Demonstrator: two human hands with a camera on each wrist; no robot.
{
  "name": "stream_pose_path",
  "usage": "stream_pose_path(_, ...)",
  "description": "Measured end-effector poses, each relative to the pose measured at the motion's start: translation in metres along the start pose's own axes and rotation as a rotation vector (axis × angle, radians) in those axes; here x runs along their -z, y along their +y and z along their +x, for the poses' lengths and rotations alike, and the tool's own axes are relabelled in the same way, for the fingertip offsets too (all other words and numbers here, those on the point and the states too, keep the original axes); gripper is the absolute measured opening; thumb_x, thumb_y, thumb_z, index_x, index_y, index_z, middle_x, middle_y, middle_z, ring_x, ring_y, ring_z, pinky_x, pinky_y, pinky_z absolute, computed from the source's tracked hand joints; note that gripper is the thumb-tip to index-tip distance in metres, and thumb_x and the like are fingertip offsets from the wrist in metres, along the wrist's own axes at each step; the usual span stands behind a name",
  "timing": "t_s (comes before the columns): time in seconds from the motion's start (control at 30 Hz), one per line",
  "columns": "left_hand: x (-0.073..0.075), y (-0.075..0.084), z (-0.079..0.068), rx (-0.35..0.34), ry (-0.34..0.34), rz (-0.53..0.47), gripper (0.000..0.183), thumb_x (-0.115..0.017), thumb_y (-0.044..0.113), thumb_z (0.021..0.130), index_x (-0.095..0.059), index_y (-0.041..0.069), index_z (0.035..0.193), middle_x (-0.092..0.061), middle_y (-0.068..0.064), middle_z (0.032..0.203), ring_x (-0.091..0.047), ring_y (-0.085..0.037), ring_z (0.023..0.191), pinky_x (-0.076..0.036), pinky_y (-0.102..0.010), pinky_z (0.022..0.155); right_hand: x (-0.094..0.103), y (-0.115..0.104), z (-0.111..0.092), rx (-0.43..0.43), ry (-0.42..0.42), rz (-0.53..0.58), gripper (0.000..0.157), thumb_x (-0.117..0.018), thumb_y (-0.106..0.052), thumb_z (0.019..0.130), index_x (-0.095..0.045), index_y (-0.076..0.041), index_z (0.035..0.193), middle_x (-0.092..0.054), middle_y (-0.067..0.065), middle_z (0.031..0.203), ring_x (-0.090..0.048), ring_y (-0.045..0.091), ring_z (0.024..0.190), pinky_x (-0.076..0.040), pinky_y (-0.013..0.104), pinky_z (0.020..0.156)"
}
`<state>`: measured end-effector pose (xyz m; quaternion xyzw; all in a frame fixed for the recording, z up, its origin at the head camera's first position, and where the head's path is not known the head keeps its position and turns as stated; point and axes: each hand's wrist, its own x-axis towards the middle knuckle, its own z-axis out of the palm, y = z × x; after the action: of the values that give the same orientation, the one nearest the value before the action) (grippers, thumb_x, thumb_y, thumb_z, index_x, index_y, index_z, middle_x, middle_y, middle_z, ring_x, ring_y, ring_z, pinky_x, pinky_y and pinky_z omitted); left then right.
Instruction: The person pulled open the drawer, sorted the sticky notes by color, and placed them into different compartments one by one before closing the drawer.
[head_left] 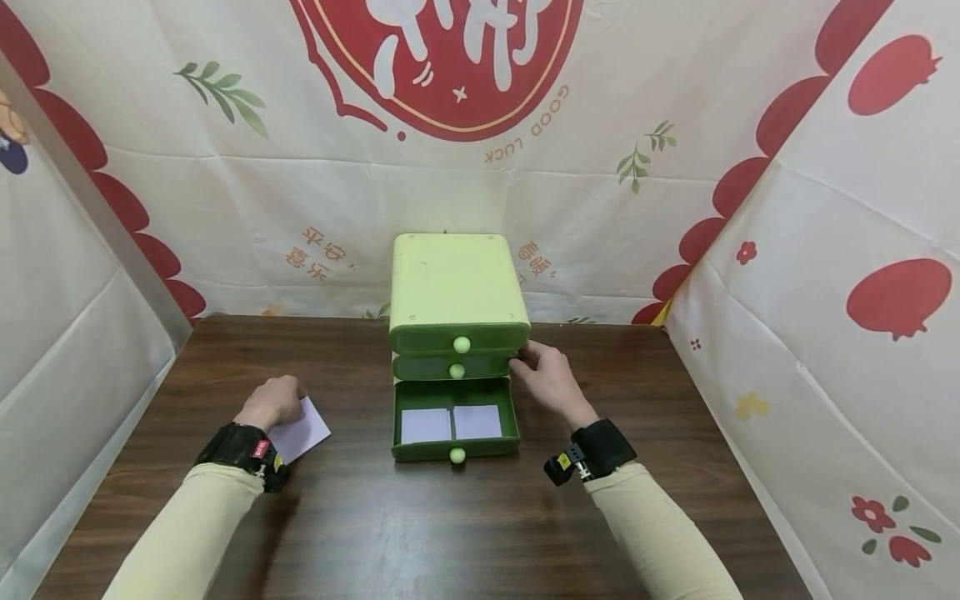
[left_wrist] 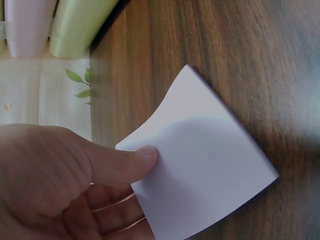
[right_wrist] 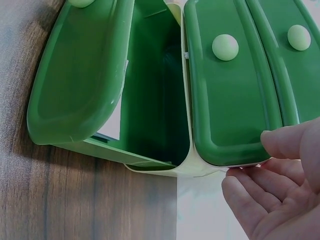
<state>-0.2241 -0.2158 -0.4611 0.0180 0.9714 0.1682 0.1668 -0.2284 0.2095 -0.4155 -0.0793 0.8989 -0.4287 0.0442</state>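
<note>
My left hand (head_left: pixel 272 403) pinches a lilac square of note paper (left_wrist: pixel 200 165), thumb on top and fingers beneath, left of a small green drawer cabinet (head_left: pixel 457 275). In the left wrist view the paper bends slightly near the thumb. The cabinet's bottom drawer (head_left: pixel 457 452) is pulled out, and two lilac paper squares (head_left: pixel 426 425) lie in it side by side. My right hand (head_left: pixel 551 383) holds the cabinet's right side at the middle drawer (right_wrist: pixel 235 100). Its thumb rests on the drawer front's edge, and the other fingers are at the side.
The top drawer (head_left: pixel 427 339) and the middle one are pushed in, each with a pale round knob. Under everything lies a dark wooden table (head_left: pixel 375 533). A printed cloth (head_left: pixel 285 192) hangs behind the cabinet, and cloth also borders both sides.
</note>
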Motion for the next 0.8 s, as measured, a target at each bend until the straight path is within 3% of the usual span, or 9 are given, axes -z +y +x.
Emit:
stream_pose_path(0.13, 0.001, 0.006, 0.0, -0.077, 0.021, -0.002, 0.024, -0.055, 0.001, 0.077, -0.068, -0.002, 0.096, -0.063, -0.016, 0.084, -0.054, -0.027, 0.074, -0.04, -0.033, 0.062, 0.0, 0.0, 0.001, 0.001, 0.003, 0.004, 0.04, -0.055, -0.018, 0.1, -0.051, -0.016, 0.14, -0.062, 0.01, 0.133, -0.06, 0.024, 0.122, -0.05, 0.044, 0.097)
stream_pose_path(0.37, 0.011, 0.02, -0.003, -0.132, -0.01, -0.009, 0.022, -0.049, 0.0, 0.082, -0.067, 0.0, 0.095, -0.061, -0.013, 0.082, -0.053, -0.025, 0.073, -0.038, -0.031, 0.061, 0.0, 0.001, 0.001, 0.03, 0.01, -0.01, 0.043, -0.055, -0.015, 0.1, -0.049, -0.012, 0.142, -0.06, 0.013, 0.136, -0.058, 0.027, 0.125, -0.05, 0.044, 0.098)
stream_pose_path(0.53, 0.018, 0.032, -0.005, -0.179, 0.007, -0.001, 0.021, -0.049, 0.0, 0.084, -0.067, 0.0, 0.095, -0.062, -0.014, 0.083, -0.053, -0.023, 0.071, -0.04, -0.03, 0.06, 0.0, 0.002, 0.001, 0.029, 0.011, -0.005, 0.043, -0.056, -0.013, 0.099, -0.049, -0.011, 0.142, -0.06, 0.013, 0.136, -0.058, 0.028, 0.125, -0.05, 0.044, 0.097)
stream_pose_path(0.8, 0.028, 0.059, -0.009, -0.196, 0.028, -0.027, 0.024, -0.05, 0.004, 0.088, -0.067, 0.0, 0.104, -0.065, -0.016, 0.093, -0.057, -0.022, 0.074, -0.043, -0.03, 0.059, 0.0, 0.004, 0.002, 0.024, 0.004, 0.004, 0.044, -0.055, -0.015, 0.1, -0.048, -0.012, 0.143, -0.06, 0.012, 0.136, -0.057, 0.03, 0.126, -0.051, 0.043, 0.096)
